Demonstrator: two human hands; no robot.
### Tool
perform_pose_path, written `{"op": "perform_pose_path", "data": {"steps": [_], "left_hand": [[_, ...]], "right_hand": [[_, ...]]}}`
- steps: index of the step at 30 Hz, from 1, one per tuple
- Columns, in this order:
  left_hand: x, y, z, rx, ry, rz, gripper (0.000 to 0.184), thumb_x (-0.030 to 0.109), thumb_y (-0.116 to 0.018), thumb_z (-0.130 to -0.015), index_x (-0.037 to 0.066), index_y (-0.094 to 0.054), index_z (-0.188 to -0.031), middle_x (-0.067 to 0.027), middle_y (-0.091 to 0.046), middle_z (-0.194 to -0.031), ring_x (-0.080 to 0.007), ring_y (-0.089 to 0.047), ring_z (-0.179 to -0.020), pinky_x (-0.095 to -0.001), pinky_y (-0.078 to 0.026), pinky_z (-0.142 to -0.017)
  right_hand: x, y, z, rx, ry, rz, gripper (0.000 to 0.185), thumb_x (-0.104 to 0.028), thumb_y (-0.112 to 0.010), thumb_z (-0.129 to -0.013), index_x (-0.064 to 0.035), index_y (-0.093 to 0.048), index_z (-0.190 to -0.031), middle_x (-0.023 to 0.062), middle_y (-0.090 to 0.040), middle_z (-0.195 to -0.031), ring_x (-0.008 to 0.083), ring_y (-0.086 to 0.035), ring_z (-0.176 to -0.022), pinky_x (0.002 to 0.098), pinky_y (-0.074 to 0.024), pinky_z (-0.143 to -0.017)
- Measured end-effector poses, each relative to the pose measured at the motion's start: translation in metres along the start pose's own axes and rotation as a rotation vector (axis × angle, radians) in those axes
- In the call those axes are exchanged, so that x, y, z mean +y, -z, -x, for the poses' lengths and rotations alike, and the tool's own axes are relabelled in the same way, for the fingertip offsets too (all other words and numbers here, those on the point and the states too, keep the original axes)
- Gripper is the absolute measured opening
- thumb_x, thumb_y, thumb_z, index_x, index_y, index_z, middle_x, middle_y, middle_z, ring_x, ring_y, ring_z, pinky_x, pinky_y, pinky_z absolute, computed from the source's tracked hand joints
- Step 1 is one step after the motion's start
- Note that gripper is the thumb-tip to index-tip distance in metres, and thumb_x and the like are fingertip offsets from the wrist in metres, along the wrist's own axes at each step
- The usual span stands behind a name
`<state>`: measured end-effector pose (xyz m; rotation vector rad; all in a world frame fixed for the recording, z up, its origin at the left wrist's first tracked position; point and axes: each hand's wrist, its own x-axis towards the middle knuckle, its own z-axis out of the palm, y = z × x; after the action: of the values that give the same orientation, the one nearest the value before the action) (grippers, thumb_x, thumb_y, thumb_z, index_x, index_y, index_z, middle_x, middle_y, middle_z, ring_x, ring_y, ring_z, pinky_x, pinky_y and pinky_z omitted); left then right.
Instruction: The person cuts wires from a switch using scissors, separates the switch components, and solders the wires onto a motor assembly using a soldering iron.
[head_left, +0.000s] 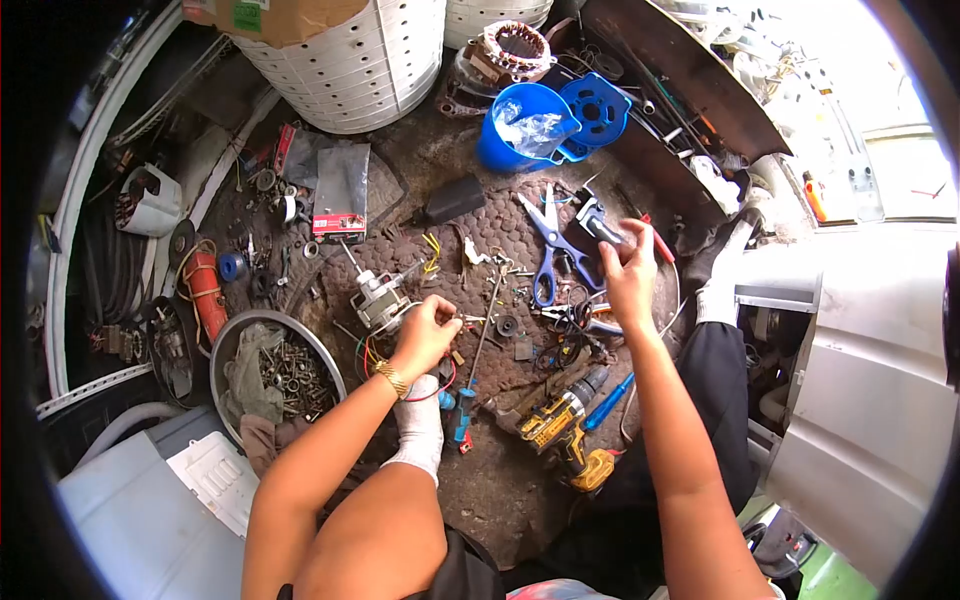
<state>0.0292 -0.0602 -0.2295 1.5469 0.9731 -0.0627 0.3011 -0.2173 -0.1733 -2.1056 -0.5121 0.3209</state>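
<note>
My left hand [428, 332] is closed in a pinch beside a small electric motor [380, 299] with a thin shaft and coloured wires. What its fingertips hold is too small to make out. My right hand [632, 278] is curled at the end of a dark tool [600, 226] with a shiny metal part; its thumb and fingers are around that end. Left of it lie large blue-handled scissors [551, 240]. A red-handled tool [657, 240] with a cable is just to the right. Between my hands, a long thin screwdriver [466, 404] with a blue handle lies on the floor.
A yellow cordless drill [566, 425] lies near my right leg. To the left stands a metal bowl [338, 362] of screws. A blue bucket [497, 148] and a white perforated drum [350, 75] stand at the back. Small loose parts and wires litter the floor.
</note>
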Motion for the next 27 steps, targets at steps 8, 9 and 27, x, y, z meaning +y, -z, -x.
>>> {"op": "perform_pose_path", "data": {"steps": [8, 9, 27], "left_hand": [[0.001, -0.013, 0.017, 0.073, -0.255, -0.582, 0.027, 0.014, -0.071, -0.086, 0.004, -0.051, -0.100, -0.0184, -0.067, -0.076, -0.0409, -0.067, -0.074, -0.0507, -0.051, -0.065], [-0.004, -0.015, 0.014, 0.081, -0.267, -0.595, 0.025, 0.012, -0.071, -0.085, 0.004, -0.052, -0.097, -0.0182, -0.066, -0.078, -0.0401, -0.067, -0.076, -0.0492, -0.051, -0.066], [-0.006, -0.008, 0.006, 0.061, -0.365, -0.549, 0.011, 0.009, -0.071, -0.080, 0.004, -0.064, -0.086, -0.0177, -0.069, -0.081, -0.0362, -0.069, -0.078, -0.0456, -0.053, -0.069]], "right_hand": [[0.112, 0.052, -0.088, 0.161, 0.101, 0.918, 0.055, -0.032, -0.072, -0.084, -0.0130, -0.053, -0.132, 0.0122, -0.063, -0.118, 0.0377, -0.059, -0.107, 0.0486, -0.0511, -0.090], [0.135, 0.058, -0.095, 0.101, 0.085, 0.928, 0.057, -0.035, -0.072, -0.084, -0.0129, -0.053, -0.133, 0.0130, -0.061, -0.120, 0.0383, -0.059, -0.108, 0.0495, -0.0510, -0.091], [-0.020, 0.132, 0.047, -0.281, 0.267, 0.348, 0.030, -0.007, -0.064, -0.091, -0.0054, -0.048, -0.116, 0.0192, -0.059, -0.084, 0.0333, -0.060, -0.076, 0.0381, -0.0477, -0.071]]}}
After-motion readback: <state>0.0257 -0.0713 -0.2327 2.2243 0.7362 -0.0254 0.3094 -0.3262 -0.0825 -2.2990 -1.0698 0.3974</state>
